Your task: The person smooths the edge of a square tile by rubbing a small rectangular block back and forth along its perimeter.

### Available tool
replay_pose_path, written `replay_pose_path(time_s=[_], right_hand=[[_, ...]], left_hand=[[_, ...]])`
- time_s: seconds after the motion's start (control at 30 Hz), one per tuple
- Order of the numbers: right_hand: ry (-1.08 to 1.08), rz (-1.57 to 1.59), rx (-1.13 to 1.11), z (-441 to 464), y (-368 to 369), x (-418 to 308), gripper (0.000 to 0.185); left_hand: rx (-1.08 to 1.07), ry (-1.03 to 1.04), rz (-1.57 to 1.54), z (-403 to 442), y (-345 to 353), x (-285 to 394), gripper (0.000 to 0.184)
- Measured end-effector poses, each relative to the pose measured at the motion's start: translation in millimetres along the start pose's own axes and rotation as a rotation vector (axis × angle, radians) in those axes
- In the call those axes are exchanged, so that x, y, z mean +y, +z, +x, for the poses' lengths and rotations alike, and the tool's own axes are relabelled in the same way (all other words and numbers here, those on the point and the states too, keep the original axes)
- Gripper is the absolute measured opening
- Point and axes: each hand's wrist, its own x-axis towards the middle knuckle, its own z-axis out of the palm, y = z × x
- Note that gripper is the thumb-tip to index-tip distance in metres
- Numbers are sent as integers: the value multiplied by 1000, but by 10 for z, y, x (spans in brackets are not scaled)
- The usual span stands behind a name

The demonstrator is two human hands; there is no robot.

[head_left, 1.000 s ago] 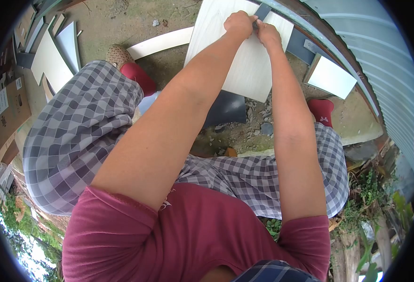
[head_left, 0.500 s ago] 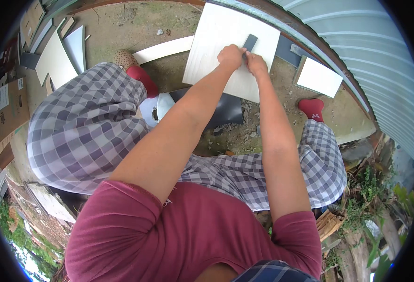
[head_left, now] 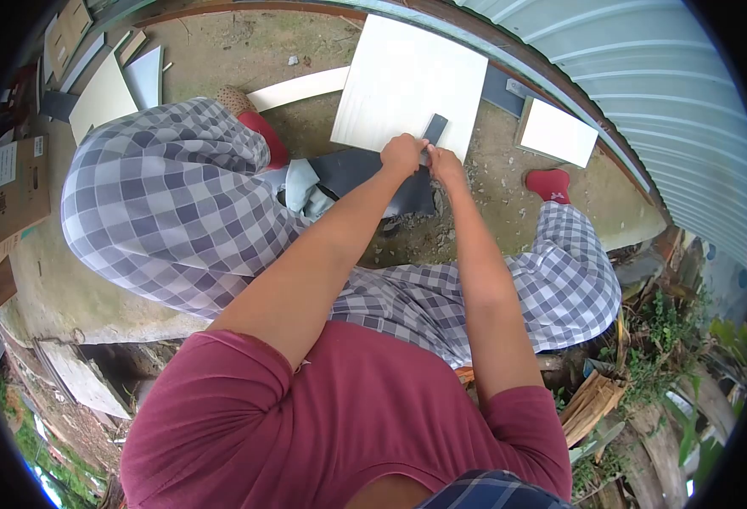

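Note:
A pale square board (head_left: 412, 81) lies in front of me, its near edge over a dark sheet (head_left: 348, 174). On the board's near part rests a narrow dark grey strip (head_left: 435, 127), pointing away from me and slightly right. My left hand (head_left: 402, 154) is closed at the strip's near end, on its left side. My right hand (head_left: 446, 165) is closed there too, on its right side, fingertips close to those of the left. The fingers hide the near end of the strip.
A curved pale strip (head_left: 299, 88) lies left of the board. At right sits a white-topped block (head_left: 558, 131) near the corrugated metal wall (head_left: 637, 76). A cardboard box (head_left: 17, 191) and several panels (head_left: 106, 97) stand at left. Light cloth (head_left: 303, 187) lies by my left knee.
Both hands have come back toward my body with the grey strip, from the board's far part to its near edge. The view has shifted, and more of the board shows.

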Motion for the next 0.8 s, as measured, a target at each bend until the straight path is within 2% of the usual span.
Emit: replay_pose_path(time_s=[0.3, 0.37, 0.5, 0.67, 0.8], right_hand=[[54, 26, -100, -55, 115, -123, 48], [-2, 0, -69, -40, 136, -174, 48], [-19, -20, -10, 94, 191, -220, 48], [125, 54, -18, 262, 31, -380, 46], [141, 34, -19, 481, -184, -509, 47]], left_hand=[[-49, -44, 13, -130, -148, -73, 50], [2, -73, -25, -106, -176, -84, 44], [23, -59, -81, -8, -246, -67, 45], [-11, -18, -27, 193, -368, 111, 49], [1, -43, 25, 419, -445, 316, 48]])
